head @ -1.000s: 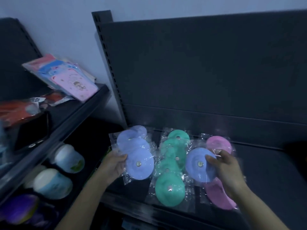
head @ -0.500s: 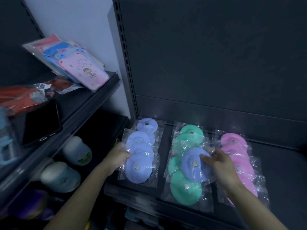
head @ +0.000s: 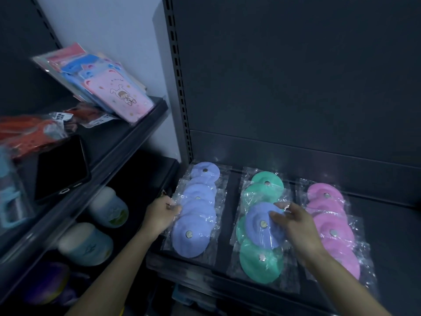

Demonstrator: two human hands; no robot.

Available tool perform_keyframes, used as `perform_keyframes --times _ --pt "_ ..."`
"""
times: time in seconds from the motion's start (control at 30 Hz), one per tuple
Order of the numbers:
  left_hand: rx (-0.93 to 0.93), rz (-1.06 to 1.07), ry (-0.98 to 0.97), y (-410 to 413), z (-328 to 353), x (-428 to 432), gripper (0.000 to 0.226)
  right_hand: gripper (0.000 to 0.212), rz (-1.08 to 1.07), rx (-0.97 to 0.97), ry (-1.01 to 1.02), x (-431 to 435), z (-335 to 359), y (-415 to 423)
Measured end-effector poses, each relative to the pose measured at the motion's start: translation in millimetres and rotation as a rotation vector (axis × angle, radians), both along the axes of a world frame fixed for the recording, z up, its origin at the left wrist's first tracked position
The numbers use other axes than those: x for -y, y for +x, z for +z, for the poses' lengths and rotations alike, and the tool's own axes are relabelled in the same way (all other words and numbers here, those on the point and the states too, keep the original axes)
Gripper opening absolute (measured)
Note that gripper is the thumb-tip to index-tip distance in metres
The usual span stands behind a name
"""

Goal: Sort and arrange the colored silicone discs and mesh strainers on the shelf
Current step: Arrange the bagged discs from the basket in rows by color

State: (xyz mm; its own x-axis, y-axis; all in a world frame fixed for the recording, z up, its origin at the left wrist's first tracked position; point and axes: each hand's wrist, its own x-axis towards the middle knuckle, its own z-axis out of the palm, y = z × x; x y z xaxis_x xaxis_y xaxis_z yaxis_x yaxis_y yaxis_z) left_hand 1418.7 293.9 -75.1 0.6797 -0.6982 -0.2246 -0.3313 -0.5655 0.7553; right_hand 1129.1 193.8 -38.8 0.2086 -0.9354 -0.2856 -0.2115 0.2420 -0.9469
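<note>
Discs of smooth silicone, each round with a small metal stud and sealed in crinkly clear plastic, lie in three overlapping rows on the dark shelf [head: 232, 192]: blue discs [head: 196, 215], green discs [head: 262, 263], pink discs [head: 335, 226]. The left hand [head: 161, 213] pinches the blue row's wrapper edge. The right hand [head: 298, 226], fingers curled, grips a stray blue disc [head: 259, 226] lying over the green row.

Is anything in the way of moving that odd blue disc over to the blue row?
Nothing visible. The blue disc under the right hand lies on the green row; only bare shelf separates it from the blue row.
</note>
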Motion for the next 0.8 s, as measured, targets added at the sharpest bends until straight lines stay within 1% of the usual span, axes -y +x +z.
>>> perform_keyframes --times 0.03,0.07,0.13,0.17,0.2,0.27,0.37,0.43,0.5,0.57,0.67,0.7,0.8 --pt "0.026 -0.007 0.03 1 0 0 0.007 0.019 -0.005 0.004 0.003 -1 -1 1" --pt "0.073 -0.007 0.061 1 0 0 0.011 0.019 -0.009 0.004 0.003 -1 -1 1" --pt "0.292 -0.033 0.098 0 -3 0 0.038 0.018 -0.016 0.005 0.001 -2 -2 1" --pt "0.403 -0.07 0.081 -4 -3 0 0.052 0.018 -0.02 0.007 0.0 -2 -2 1" --pt "0.47 -0.123 0.052 -11 -2 0 0.064 0.018 -0.021 0.009 -0.001 -2 -2 0" --pt "0.455 -0.282 0.085 -26 1 0 0.08 0.018 -0.019 0.008 -0.007 -1 -3 0" --pt "0.331 -0.498 0.275 -40 -6 -2 0.098 0.02 -0.019 0.015 -0.006 0 -6 1" --pt "0.359 -0.545 0.369 -42 -9 -5 0.096 0.02 -0.019 0.019 -0.011 0 -6 0" --pt "0.434 -0.529 0.396 -45 -9 -6 0.093 0.019 -0.018 0.02 -0.013 0 -5 -1" --pt "0.465 -0.482 0.359 -49 -10 -4 0.093 0.017 -0.016 0.026 -0.014 -1 -4 -2" --pt "0.43 -0.346 0.241 -50 -12 0 0.099 0.017 -0.017 0.026 -0.022 -2 -3 -3" --pt "0.417 -0.314 0.228 -50 -13 2 0.101 0.017 -0.018 0.026 -0.024 -2 -2 -3" --pt "0.448 -0.302 0.318 -54 -9 7 0.101 0.016 -0.014 0.033 -0.022 -2 -1 -5"
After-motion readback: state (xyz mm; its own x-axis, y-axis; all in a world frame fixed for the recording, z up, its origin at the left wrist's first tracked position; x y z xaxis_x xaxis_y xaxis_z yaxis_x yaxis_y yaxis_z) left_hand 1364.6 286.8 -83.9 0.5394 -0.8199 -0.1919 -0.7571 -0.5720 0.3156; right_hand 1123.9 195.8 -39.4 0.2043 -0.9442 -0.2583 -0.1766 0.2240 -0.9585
